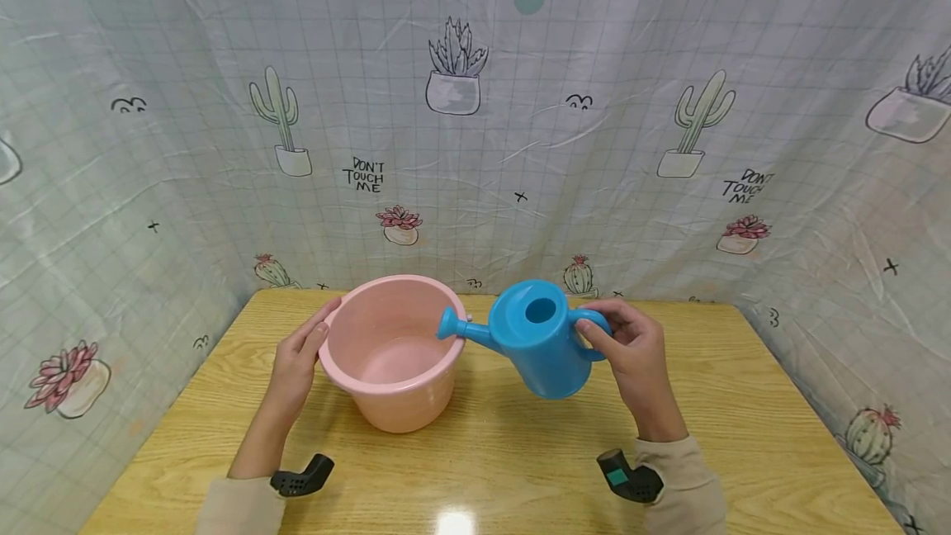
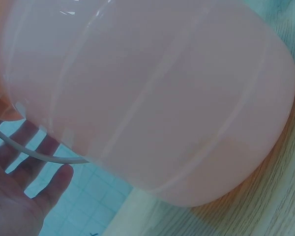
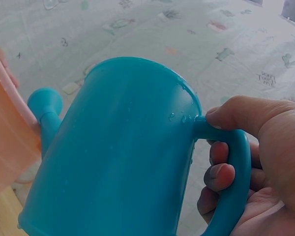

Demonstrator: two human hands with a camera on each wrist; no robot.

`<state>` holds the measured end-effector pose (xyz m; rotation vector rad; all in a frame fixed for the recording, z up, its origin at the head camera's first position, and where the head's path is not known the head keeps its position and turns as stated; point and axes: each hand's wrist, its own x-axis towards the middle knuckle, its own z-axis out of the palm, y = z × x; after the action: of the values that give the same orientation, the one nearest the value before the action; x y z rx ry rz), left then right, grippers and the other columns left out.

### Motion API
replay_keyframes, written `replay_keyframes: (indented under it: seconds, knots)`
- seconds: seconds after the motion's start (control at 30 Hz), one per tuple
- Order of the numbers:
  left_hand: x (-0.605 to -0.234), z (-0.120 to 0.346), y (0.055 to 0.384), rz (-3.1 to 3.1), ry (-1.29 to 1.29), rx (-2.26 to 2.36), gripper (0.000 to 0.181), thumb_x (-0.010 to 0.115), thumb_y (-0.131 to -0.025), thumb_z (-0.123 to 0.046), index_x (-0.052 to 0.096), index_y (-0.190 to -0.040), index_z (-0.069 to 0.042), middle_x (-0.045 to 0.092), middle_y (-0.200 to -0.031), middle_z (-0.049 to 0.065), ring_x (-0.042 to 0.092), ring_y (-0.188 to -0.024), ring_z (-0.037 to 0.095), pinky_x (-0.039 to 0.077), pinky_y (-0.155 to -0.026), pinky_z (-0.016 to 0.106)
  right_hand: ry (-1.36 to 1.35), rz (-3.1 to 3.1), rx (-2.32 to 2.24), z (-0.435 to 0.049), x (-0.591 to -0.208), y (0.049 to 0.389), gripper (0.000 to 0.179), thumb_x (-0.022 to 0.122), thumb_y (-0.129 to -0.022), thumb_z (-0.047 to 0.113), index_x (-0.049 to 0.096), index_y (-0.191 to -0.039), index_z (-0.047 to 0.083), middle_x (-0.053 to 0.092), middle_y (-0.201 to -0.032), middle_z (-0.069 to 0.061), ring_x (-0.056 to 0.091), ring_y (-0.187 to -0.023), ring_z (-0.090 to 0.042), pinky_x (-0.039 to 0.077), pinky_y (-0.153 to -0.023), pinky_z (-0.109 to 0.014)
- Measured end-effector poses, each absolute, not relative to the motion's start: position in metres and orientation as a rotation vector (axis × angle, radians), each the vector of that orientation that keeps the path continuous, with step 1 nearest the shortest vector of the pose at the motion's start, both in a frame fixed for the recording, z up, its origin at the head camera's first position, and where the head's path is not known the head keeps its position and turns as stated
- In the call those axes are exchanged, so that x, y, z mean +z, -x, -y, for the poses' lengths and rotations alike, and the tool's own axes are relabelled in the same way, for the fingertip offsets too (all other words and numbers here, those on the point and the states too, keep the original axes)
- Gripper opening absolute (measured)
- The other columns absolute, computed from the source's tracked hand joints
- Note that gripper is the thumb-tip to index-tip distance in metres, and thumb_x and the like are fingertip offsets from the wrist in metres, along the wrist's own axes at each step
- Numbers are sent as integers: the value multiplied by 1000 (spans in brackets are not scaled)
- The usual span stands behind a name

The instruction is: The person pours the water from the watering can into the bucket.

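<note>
A pink plastic bucket stands on the table at left of centre. Against its left rim rests my left hand, its fingers fairly straight; in the left wrist view the hand is spread beside the bucket's thin bail handle. A blue watering can is tilted toward the bucket, its sprinkler head over the right rim. My right hand grips the can's handle, thumb on top and fingers curled through the loop. Water drops cling to the can. No stream shows from the spout.
The wooden table reaches to both sides and toward me. A cactus-print cloth hangs close behind the table and along its left and right sides.
</note>
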<state>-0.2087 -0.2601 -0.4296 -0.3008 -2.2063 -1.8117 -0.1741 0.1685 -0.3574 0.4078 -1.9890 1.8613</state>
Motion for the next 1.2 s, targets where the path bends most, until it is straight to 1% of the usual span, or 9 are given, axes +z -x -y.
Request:
replay_keyframes:
  seconds: [0.37, 0.77, 1.07, 1.2]
  knots:
    - [-429, 260, 209, 2219, 288, -1813, 48, 39, -105, -34, 43, -147, -10, 42, -153, 4, 44, -125, -13, 40, -96, 4, -387, 2003, 1852, -168, -356, 173, 21, 66, -88, -1, 63, -107, -10, 68, -93, 6, 63, -80, -9, 54, -76, -21]
    - [-430, 260, 208, 2230, 280, -1807, 48, 39, -105, -34, 43, -147, -11, 44, -152, -2, 44, -126, -12, 41, -96, 5, -387, 2005, 1842, -169, -356, 173, 20, 66, -88, -1, 63, -106, -10, 68, -93, 6, 62, -80, -9, 54, -76, -21]
    - [-432, 260, 209, 2206, 318, -1805, 48, 39, -105, -32, 42, -147, -9, 41, -153, 6, 44, -126, -12, 41, -96, 4, -407, 1988, 1843, -169, -358, 172, 21, 66, -88, -1, 63, -107, -10, 68, -95, 6, 63, -82, -9, 54, -77, -21]
    - [-432, 260, 208, 2204, 311, -1806, 48, 39, -105, -32, 43, -147, -9, 42, -153, 6, 44, -126, -12, 40, -96, 5, -417, 1989, 1836, -168, -359, 171, 21, 66, -88, -2, 63, -107, -10, 68, -95, 6, 63, -82, -9, 54, -77, -21]
